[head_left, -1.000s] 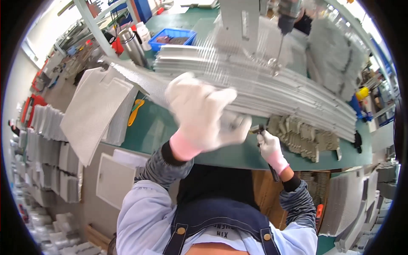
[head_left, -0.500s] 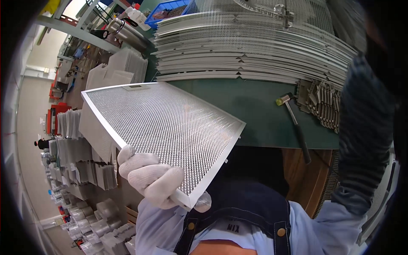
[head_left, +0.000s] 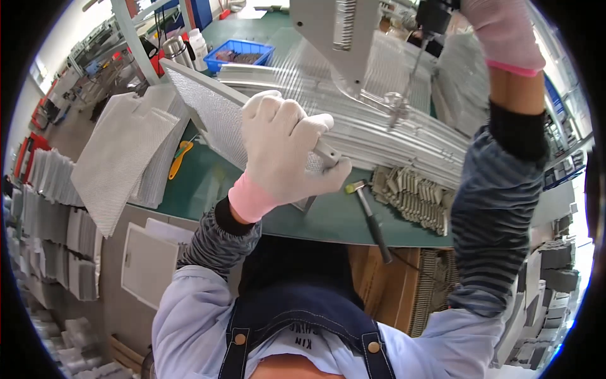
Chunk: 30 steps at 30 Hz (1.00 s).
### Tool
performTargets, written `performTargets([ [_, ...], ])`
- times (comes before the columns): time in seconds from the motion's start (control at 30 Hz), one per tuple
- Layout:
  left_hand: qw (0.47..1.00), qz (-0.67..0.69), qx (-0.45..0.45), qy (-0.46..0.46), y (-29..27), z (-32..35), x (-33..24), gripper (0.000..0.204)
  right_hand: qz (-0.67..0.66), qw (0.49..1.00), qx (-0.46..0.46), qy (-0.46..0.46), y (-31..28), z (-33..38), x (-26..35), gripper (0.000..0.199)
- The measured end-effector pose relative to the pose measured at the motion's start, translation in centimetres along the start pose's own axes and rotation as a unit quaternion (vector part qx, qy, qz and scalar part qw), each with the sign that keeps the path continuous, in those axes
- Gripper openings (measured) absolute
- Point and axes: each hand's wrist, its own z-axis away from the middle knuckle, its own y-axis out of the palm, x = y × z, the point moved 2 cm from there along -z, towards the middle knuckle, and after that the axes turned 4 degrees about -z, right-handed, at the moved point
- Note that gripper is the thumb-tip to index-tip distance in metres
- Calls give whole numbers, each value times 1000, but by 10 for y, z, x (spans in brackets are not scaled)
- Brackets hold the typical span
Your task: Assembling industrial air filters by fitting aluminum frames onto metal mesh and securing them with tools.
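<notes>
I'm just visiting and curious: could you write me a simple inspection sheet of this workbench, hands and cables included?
Surface: green tabletop, partly covered.
Job's things: framed mesh panel, tilted, in hand; stacked panels behind; metal brackets in a row; hammer lying near the front edge.
Clutter: yellow-handled tool; blue tray of small parts; white bottle.
Hands: gloved left hand grips the panel; gloved right hand raised near a dark power tool, its fingers cut off by the picture edge.
Cables: thin dark cord below the front edge.
Surroundings: mesh sheets and further stacks at left.
</notes>
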Motion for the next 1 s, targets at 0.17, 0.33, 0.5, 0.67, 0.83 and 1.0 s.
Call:
performTargets([
  [0.17, 994, 89, -54, -16, -12, 10, -9, 33, -5, 995, 11, -97, 25, 3, 192, 31],
  [0.33, 990, 115, -72, -44, -13, 5, -11, 26, -105, 981, 9, -165, 50, -2, 234, 34],
  [0.5, 989, 123, -69, -36, 3, 0, -20, 26, -27, 991, -69, -109, 25, -2, 223, 12],
  [0.67, 992, 105, -51, -43, 0, 11, -7, 27, -107, 992, -61, -7, 52, 0, 224, 12],
  [0.83, 981, 173, -67, -60, 1, 6, -13, 23, -138, 978, -43, -150, 60, -6, 224, 8],
  [1.0, 984, 157, -64, -49, -6, 2, -13, 23, -405, 913, -41, 8, 50, -3, 140, 28],
])
